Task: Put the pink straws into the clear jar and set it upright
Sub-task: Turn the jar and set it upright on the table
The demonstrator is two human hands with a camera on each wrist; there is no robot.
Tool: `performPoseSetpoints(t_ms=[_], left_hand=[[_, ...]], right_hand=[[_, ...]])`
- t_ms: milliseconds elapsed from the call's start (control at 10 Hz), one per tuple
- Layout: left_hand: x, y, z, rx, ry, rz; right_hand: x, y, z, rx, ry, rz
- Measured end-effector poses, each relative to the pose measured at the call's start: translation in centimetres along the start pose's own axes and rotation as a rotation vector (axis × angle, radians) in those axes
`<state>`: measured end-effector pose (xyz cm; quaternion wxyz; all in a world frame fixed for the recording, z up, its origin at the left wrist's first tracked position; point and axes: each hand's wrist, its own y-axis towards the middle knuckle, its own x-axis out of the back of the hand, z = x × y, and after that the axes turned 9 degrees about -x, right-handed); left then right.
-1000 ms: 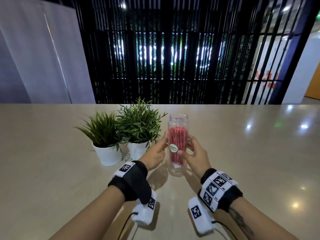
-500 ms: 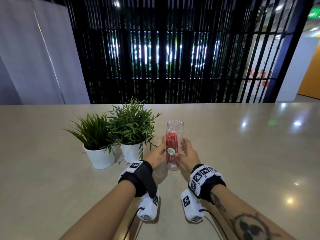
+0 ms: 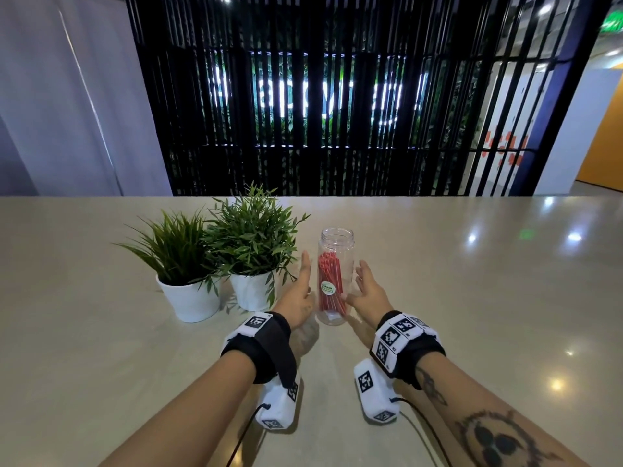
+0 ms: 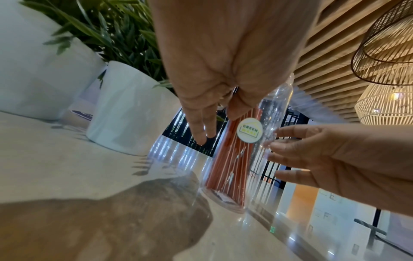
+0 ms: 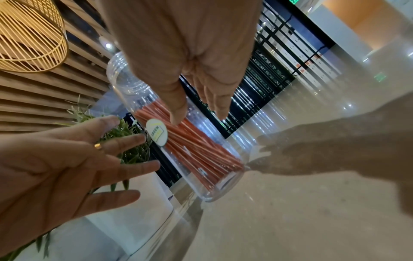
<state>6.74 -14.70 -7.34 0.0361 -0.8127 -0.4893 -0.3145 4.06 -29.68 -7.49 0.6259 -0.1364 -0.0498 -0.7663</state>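
Clear plastic forms the jar [image 3: 336, 276], which stands upright on the beige desk [image 3: 472, 298], its open threaded mouth at the top and no lid on it. Inside it the pink straws [image 3: 330, 284] stand bunched together, leaning a little, their tops reaching partway up the jar and their lower ends at its bottom. A round white sticker [image 3: 327, 287] with green lettering sits on the near wall of the jar. The left hand [image 3: 298, 296] is just beside the jar on its left, fingers straight and spread, holding nothing; the head view shows a narrow gap between it and the jar wall. The right hand [image 3: 369, 293] is just beside the jar on its right, also with fingers extended and relaxed, gripping nothing; whether its fingertips brush the plastic cannot be told from the wrist views. A gold ring shows on one finger of the left hand in the right wrist view. To the left of the jar stand two potted plants in white pots, the nearer pot [image 3: 253, 293] close behind the left hand and the other pot [image 3: 190, 299] further left. Both wrists carry black straps with white marker blocks.
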Motion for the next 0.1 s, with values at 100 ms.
performPoseSetpoints(t_ms=[100], left_hand=[[0.17,-0.29,0.57,-0.031,0.136,-0.109]], right_hand=[[0.53,-0.20,-0.02,0.016,0.037,-0.079]])
